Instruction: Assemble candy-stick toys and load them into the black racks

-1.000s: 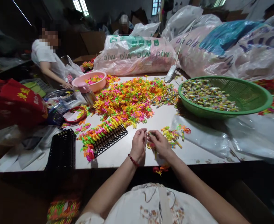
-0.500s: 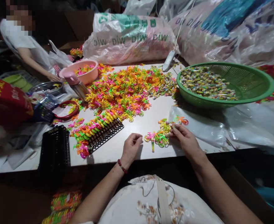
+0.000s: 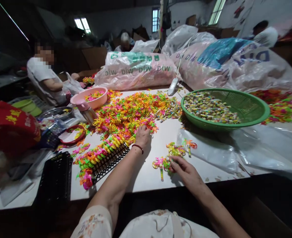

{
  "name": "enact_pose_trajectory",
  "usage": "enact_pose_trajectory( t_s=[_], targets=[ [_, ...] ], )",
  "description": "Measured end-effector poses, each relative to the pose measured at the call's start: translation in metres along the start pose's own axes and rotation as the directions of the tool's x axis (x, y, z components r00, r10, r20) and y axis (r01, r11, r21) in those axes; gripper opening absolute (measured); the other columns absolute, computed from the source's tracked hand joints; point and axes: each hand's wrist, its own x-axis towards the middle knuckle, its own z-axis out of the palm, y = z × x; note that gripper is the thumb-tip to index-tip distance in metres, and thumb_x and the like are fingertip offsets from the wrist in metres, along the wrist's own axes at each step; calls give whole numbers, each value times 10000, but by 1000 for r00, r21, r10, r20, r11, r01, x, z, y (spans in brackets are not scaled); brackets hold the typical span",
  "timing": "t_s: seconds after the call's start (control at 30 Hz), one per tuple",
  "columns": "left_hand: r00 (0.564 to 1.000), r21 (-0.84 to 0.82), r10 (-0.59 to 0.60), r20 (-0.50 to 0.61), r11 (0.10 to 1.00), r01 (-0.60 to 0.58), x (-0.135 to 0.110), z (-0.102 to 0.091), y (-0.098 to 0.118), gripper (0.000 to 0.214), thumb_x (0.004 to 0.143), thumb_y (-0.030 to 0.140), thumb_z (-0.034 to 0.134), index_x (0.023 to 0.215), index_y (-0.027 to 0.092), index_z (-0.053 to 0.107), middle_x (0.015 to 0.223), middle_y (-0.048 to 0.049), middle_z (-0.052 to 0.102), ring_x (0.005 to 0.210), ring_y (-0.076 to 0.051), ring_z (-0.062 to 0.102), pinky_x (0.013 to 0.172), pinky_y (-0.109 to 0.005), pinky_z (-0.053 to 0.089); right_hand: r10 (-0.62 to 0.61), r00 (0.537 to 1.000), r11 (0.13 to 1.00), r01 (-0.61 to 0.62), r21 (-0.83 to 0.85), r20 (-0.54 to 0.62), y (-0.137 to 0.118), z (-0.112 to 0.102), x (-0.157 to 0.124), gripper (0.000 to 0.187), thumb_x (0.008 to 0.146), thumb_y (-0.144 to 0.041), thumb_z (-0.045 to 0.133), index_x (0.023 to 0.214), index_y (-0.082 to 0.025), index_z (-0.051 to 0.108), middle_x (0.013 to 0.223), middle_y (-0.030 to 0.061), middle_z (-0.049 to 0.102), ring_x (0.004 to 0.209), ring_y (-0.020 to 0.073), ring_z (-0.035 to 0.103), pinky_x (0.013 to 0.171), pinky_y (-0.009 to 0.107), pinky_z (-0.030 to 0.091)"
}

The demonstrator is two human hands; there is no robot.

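Observation:
My left hand (image 3: 143, 136) is at the front edge of a pile of small bright plastic toy bikes (image 3: 126, 110). Its fingers curl down among the pieces, and the tips are hidden. My right hand (image 3: 183, 168) has thumb and forefinger closed together at a small group of toy bikes (image 3: 175, 149) on the table; what lies between the tips is too small to make out. A pink toy bike (image 3: 158, 162) with a thin candy-like tube (image 3: 161, 173) lies left of these fingers. Left of my left forearm, a black rack (image 3: 111, 160) holds a row of toy bikes.
A green basket (image 3: 256, 119) of small filled tubes stands at right, with clear plastic bags (image 3: 208, 150) before it. Stacked black racks (image 3: 55, 175), a flask (image 3: 87, 114) and a pink basin (image 3: 102, 100) are at left. Big sacks (image 3: 138, 74) line the back; a person (image 3: 45, 79) sits far left.
My left hand has moved forward from the table front to the pile. My right hand has shifted nearer to me within the small group. The camera view has tilted up.

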Motion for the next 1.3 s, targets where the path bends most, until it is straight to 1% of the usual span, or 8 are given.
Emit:
enact_pose_trajectory(
  t_s=[0.13,0.43,0.57,0.73,0.87,0.97,1.1,1.3],
  targets=[
    [948,-539,-267,-175,831,135,-6,-10,6,132,804,314,585,846,198,541,866,-35,569,848,-161,544,843,-350,465,1,999,999,1,34,-42,-1,-5,-2,493,771,-581,659,1078,-195,662,777,18,642,738,164,607,716,299,512],
    [863,-911,-404,302,144,386,-95,-41,38,209,667,220,702,790,182,537,761,16,598,702,-95,616,723,-266,523,-39,999,990,36,137,20,-10,17,10,420,788,-514,684,1086,-217,677,834,17,657,720,130,585,675,254,500],
    [840,-883,-369,397,97,460,-113,-41,39,198,708,183,666,882,197,572,883,-7,642,787,-114,637,757,-284,532,-12,1000,977,16,213,-18,-17,29,16,467,717,-552,730,1034,-213,681,874,34,672,776,156,626,742,296,535],
    [811,-841,-444,380,199,503,-113,-29,22,254,689,163,680,906,188,552,957,-44,656,828,-139,645,751,-297,531,36,999,964,-40,262,18,-13,37,22,468,662,-561,764,961,-212,679,807,18,660,742,154,637,714,307,558],
    [870,-643,-489,65,646,411,-112,-24,5,147,776,232,626,891,191,544,826,-14,611,708,-128,590,647,-265,489,-1,1000,993,0,117,3,-2,28,22,489,732,-575,700,1042,-198,665,817,28,658,706,151,618,663,301,545],
    [979,-239,-155,-133,963,120,-96,-26,-4,151,852,213,531,991,198,586,976,-50,631,911,-181,577,839,-344,477,0,1000,999,0,32,3,3,21,22,486,782,-571,651,1090,-195,646,813,24,651,693,142,601,625,276,518],
    [982,192,167,86,965,-180,-53,-27,-12,247,795,125,566,1022,194,638,1119,-86,614,1120,-243,470,1007,-413,365,-35,999,999,36,-24,38,3,18,19,464,820,-551,617,1112,-190,634,841,30,658,708,144,602,641,271,508],
    [992,121,83,91,988,-94,-12,-23,-8,129,768,153,586,643,176,563,773,-49,571,840,-194,505,822,-348,406,-115,993,974,120,-194,37,5,9,9,400,883,-501,561,1142,-205,633,948,53,671,799,167,624,725,297,518]
  ],
)
